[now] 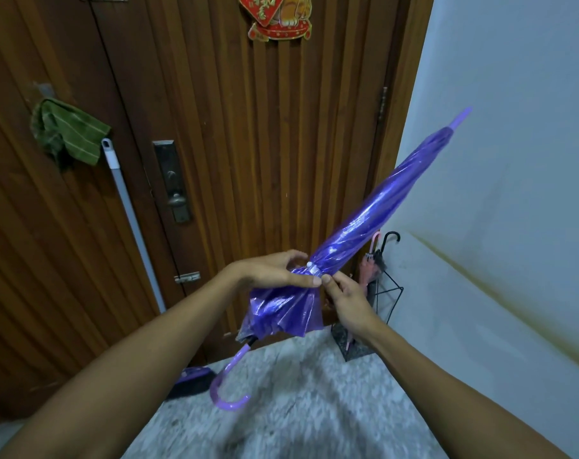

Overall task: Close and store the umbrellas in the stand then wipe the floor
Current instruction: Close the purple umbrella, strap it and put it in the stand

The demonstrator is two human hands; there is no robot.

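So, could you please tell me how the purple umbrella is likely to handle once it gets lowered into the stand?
The purple umbrella looks light: both hands hold it aloft by the strap. Its glossy plastic canopy is probably slippery, and the loose skirt below the strap may snag on the wire stand.

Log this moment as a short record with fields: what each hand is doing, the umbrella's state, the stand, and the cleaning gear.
left hand: left hand grips the purple umbrella at its strap
right hand: right hand pinches the strap end
umbrella state: folded, tip up toward the wall, hooked handle down
stand: wire stand in the corner, already holding a pink and a black umbrella
cleaning gear: mop leaning on the door; green cloth hanging on it
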